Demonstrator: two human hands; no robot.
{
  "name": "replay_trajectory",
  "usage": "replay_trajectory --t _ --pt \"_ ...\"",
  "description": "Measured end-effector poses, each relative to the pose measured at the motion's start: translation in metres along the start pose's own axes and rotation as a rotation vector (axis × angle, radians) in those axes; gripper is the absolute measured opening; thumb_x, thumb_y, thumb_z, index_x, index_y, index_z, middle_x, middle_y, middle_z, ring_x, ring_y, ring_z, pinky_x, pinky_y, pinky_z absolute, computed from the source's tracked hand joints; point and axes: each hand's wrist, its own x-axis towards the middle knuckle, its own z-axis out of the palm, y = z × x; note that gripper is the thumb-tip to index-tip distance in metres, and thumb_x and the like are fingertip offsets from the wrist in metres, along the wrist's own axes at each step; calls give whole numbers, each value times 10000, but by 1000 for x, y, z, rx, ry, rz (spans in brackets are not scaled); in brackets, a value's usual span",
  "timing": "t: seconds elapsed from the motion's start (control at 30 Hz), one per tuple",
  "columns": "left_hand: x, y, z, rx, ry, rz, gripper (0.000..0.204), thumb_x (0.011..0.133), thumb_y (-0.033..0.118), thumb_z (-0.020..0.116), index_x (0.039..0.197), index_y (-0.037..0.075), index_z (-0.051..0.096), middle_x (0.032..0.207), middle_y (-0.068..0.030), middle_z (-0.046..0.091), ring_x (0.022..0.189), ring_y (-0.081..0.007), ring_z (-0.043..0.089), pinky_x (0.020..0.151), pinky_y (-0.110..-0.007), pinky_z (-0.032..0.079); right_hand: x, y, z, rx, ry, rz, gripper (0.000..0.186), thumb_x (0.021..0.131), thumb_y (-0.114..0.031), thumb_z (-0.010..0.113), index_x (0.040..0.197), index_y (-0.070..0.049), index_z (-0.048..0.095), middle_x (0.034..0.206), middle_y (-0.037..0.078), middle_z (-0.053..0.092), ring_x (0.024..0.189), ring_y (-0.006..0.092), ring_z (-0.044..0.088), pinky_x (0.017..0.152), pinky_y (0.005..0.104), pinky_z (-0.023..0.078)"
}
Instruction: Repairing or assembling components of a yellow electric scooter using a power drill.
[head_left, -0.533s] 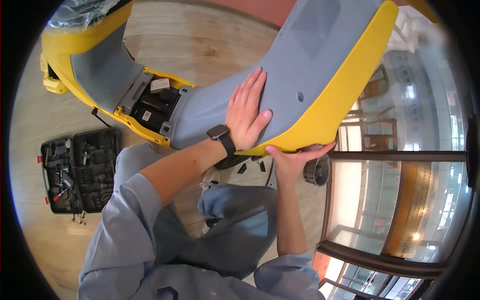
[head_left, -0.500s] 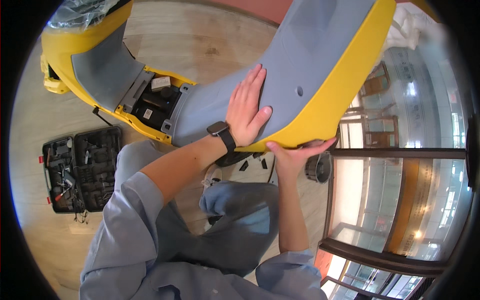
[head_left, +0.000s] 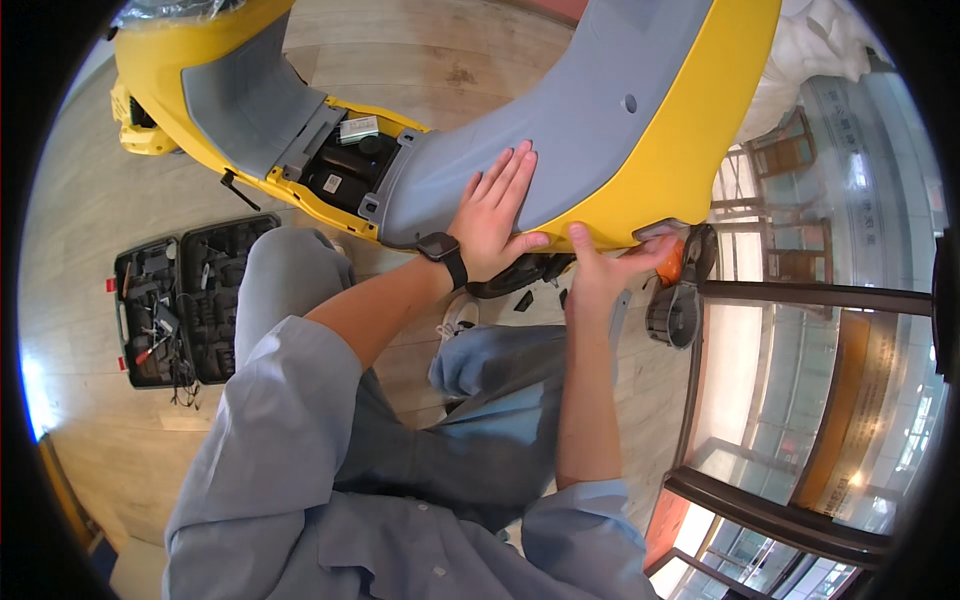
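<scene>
A yellow scooter body (head_left: pixel 685 140) with a grey top panel (head_left: pixel 590 110) stretches across the upper view. My left hand (head_left: pixel 495 210) lies with fingers stretched over the lower part of the grey panel, thumb pointing right near the edge. My right hand (head_left: pixel 605 265) grips the yellow lower edge from below, thumb upward and fingers reaching right toward a dark recess; the fingertips are partly hidden. Left of the grey panel is an uncovered compartment (head_left: pixel 350 170) with black parts and a small silver box. A small orange object (head_left: pixel 668 262) shows behind my right fingers.
An open black toolbox (head_left: pixel 215 300) lies on the floor (head_left: pixel 460 70) at left. My bent legs are below the scooter. Small black pieces lie near my foot. A dark cylindrical container (head_left: pixel 672 315) stands at right, beside framed glass (head_left: pixel 800 290) with chairs visible; white material sits at upper right.
The view has shifted, moving the toolbox rightward and upward. My right hand sits higher and further right, my left thumb is lower, and an orange object now shows beside the right hand.
</scene>
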Motion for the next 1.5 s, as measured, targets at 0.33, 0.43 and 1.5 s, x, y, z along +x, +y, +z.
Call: replay_trajectory --t 0.33,0.43,1.5 --pt "-2 2 -2 -3 -72 -3 962 879 398 643 1528 -60 101 1589 -269 149 1458 -443 194 1146 -555 220 -20 23 3 610 -156 558 802 855 -46 748 1464 -109 231 1455 101 369 1317 236 416 1126 413 334" --pt "-2 8 -5 9 -95 -22 940 884 341 642 1523 -67 86 1592 -271 129 1461 -451 177 1139 -579 214 -23 18 7 595 -119 567 829 861 -85 754 1471 -113 194 1455 102 371 1324 239 403 1139 414 310" --pt "6 -11 -1 -140 -134 74 897 956 329 552 1512 -94 -11 1590 -309 52 1471 -460 106 1198 -482 110 -13 22 21 763 78 443 621 681 65 811 1241 -32 559 1165 67 656 1068 180 626 934 321 490"
